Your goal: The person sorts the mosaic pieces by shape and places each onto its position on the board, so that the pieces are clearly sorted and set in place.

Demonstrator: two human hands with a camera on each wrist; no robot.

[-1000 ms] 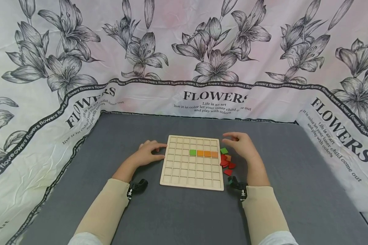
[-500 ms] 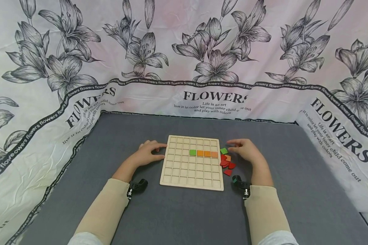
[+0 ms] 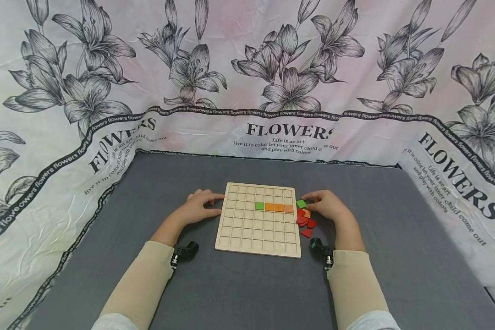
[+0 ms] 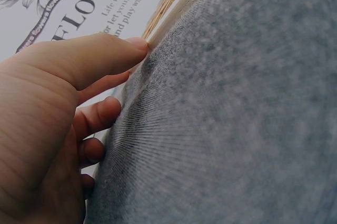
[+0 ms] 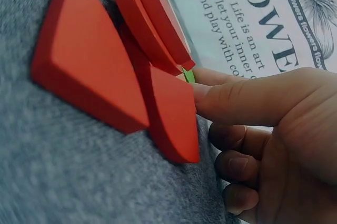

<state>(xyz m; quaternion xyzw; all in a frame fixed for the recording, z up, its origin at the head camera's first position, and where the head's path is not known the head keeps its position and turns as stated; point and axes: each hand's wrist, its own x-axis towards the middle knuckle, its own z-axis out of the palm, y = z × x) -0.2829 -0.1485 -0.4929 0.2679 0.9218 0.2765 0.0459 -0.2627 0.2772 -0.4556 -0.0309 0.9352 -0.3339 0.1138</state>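
Observation:
A square wooden board [image 3: 247, 233] with a grid of shallow cells lies on the grey cloth. One row bears a green tile [image 3: 259, 206] and three orange tiles [image 3: 279, 208]. At the board's left edge my left hand [image 3: 195, 207] rests with thumb and index finger against the side, the other fingers loosely bent. Beyond the right edge, my right hand [image 3: 327, 205] pinches a loose green tile [image 3: 300, 204] between thumb and index finger. Only a sliver of that tile shows past the fingertips in the right wrist view.
Several red pieces [image 5: 87, 56] with straight and curved edges lie in a small heap just right of the board, below my right hand. Among them is an orange piece [image 3: 307, 213]. A white curtain [image 3: 206, 133] with flower prints hangs behind the grey tabletop [image 3: 239, 293].
My right hand has come down from beyond the green tile, swung slightly right, then moved left onto the tile, thumb and index closing about it. The left hand and the board have stayed put.

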